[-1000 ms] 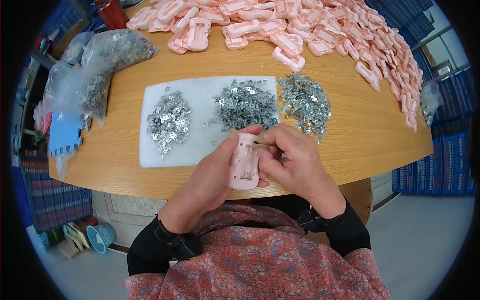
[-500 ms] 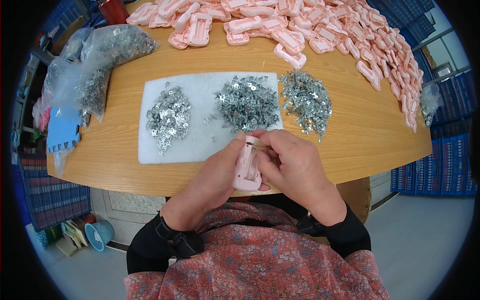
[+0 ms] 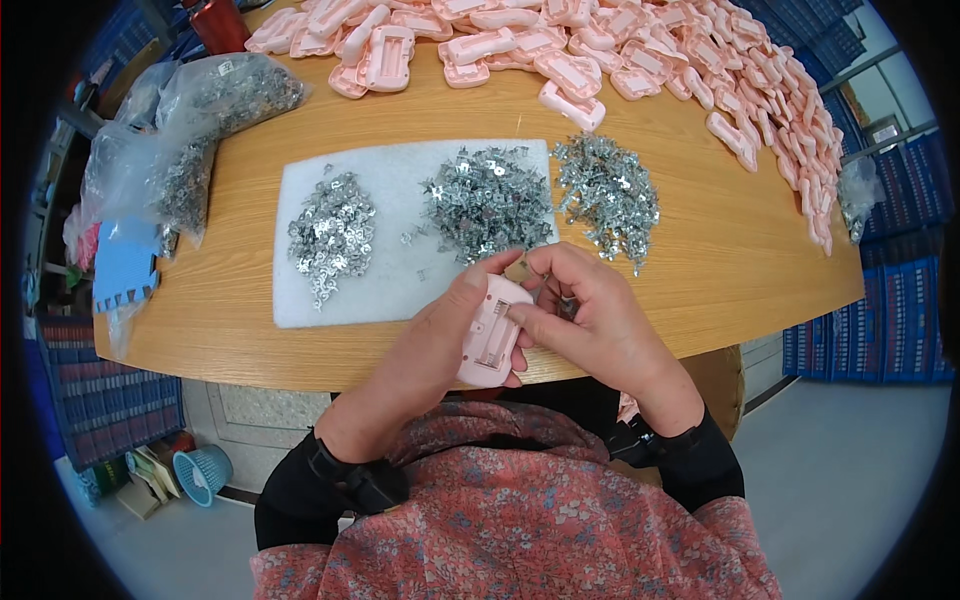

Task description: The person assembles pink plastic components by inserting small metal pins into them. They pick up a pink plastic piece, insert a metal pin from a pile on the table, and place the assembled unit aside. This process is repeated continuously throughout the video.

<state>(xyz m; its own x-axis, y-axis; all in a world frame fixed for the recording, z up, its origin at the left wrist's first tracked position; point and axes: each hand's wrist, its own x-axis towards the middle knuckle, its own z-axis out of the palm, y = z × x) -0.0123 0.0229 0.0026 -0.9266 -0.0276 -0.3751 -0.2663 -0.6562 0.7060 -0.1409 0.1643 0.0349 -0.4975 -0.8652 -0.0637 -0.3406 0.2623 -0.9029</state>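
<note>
My left hand [image 3: 437, 325] is closed around a pink plastic battery housing [image 3: 484, 367], tilted above the table's near edge with its long compartment facing up. Small springy metal contacts show at the compartment's ends. My right hand [image 3: 598, 318] is at the housing's right side, its thumb tip touching the upper end of the compartment. A thin metal tool with a tan, flat end [image 3: 518, 269] pokes out between the right fingers; its kind is partly hidden. Beyond the hands, a white foam sheet [image 3: 390, 215] carries a pile of flat metal contacts [image 3: 333, 235] and a pile of spring contacts [image 3: 485, 205].
Another metal heap [image 3: 607, 195] lies right of the foam. Many pink housings [image 3: 640, 60] cover the table's far and right side. Plastic bags of metal parts [image 3: 190, 180], a blue foam mat piece [image 3: 125, 268] and a red container [image 3: 217, 25] stand left. Blue parts racks [image 3: 870, 325] flank the table.
The right thumb has moved onto the compartment's upper end. The thin tool has turned away from the housing, its tan end now showing. The housing has shifted slightly left and down.
</note>
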